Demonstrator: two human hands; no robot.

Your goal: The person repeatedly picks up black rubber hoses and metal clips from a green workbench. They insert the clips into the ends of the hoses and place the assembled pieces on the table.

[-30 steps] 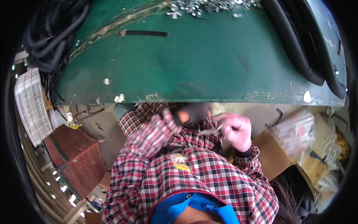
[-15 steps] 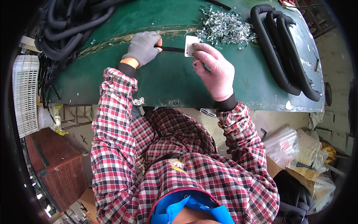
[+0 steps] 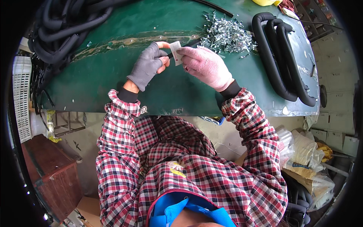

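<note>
My left hand (image 3: 148,65), in a grey glove with bare fingertips, is closed on a thin black strip (image 3: 169,56) just above the table. A small white printed label (image 3: 175,54) stands across the strip, between my two hands. In a pink glove, my right hand (image 3: 207,67) pinches the label's right edge with its fingertips. Part of the strip is hidden behind the label and the right hand; a dark end shows beyond the fingers. I cannot tell whether the label is stuck to the strip.
On the green table (image 3: 113,90) a pile of small metal clips (image 3: 228,34) lies beyond my right hand. Several black foam-covered loop handles (image 3: 270,56) lie at the right, more black tubes (image 3: 75,30) at the far left. A white plastic basket (image 3: 22,98) stands by the left edge.
Both hands have come closer together and the label has moved left with my right hand, up against the left fingertips. The strip now slants up to the right.
</note>
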